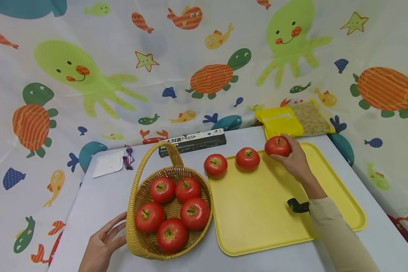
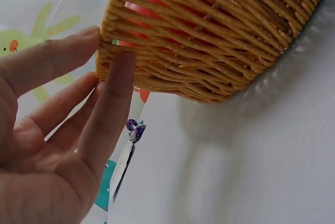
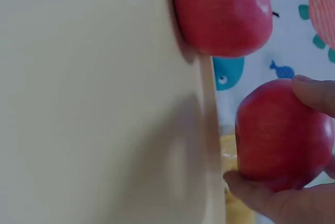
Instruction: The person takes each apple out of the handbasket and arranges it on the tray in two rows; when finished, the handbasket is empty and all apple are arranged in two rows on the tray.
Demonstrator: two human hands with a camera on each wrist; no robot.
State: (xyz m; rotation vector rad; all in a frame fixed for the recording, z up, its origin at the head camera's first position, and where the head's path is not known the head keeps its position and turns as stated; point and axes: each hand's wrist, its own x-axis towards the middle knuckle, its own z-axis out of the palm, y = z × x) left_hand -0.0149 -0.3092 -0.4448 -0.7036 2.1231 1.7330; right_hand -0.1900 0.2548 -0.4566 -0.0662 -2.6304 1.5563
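A glossy red apple (image 1: pixel 276 146) is held by the person's right grip (image 1: pixel 295 159) over the far edge of a rectangular yellow tray (image 1: pixel 258 207), along which two more red apples (image 1: pixel 247 160) are set. Five red apples (image 1: pixel 195 215) are contained in a round tan wicker basket (image 1: pixel 209 196), its left side touched by the left grip (image 1: pixel 103 241). A black-and-white cardboard pasta box (image 1: pixel 192 143) and a yellow plastic bag (image 1: pixel 281 121) are placed at the back of the white counter (image 1: pixel 105 196).

The wicker basket (image 1: pixel 210 196), containing five apples (image 1: pixel 195 214), stands between my left hand (image 1: pixel 102 241) and the tray (image 1: pixel 258 215); pasta box (image 1: pixel 193 144) behind.
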